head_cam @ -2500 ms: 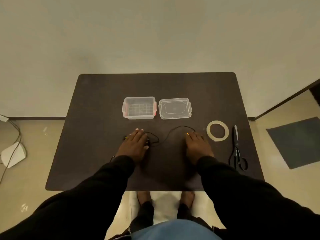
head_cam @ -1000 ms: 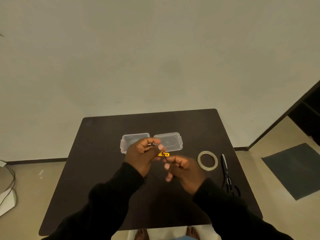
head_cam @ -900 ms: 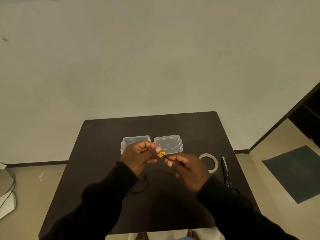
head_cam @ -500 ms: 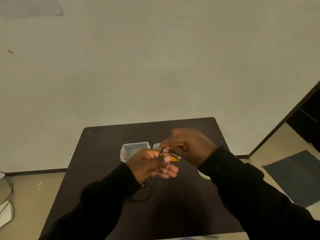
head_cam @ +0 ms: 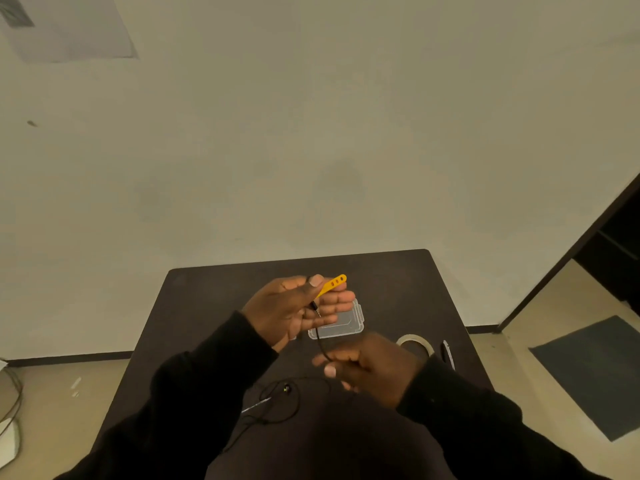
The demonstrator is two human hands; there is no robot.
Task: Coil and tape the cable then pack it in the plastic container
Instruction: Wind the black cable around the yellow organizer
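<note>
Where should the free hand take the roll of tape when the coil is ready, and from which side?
Take the tape roll by its ring wall, fingers over the near rim and into the open centre, coming from above. It lies flat on the table, just beyond the right hand and left of the scissors.

A thin black cable (head_cam: 323, 344) is showing dark against a clear, colourless plastic lid (head_cam: 341, 323), and a bright yellow strap (head_cam: 331, 284) with three small dark holes is standing out at its upper end. A plain dark brown tabletop (head_cam: 214, 299) is lying under them. A pale, translucent ring of tape (head_cam: 415, 342) is looking cream-coloured. Black sleeves (head_cam: 207, 382) are filling the foreground. A plain beige wall (head_cam: 311, 133) is glowing behind, and a dark grey mat (head_cam: 595, 372) is resting on the tan floor (head_cam: 498, 375).
</note>
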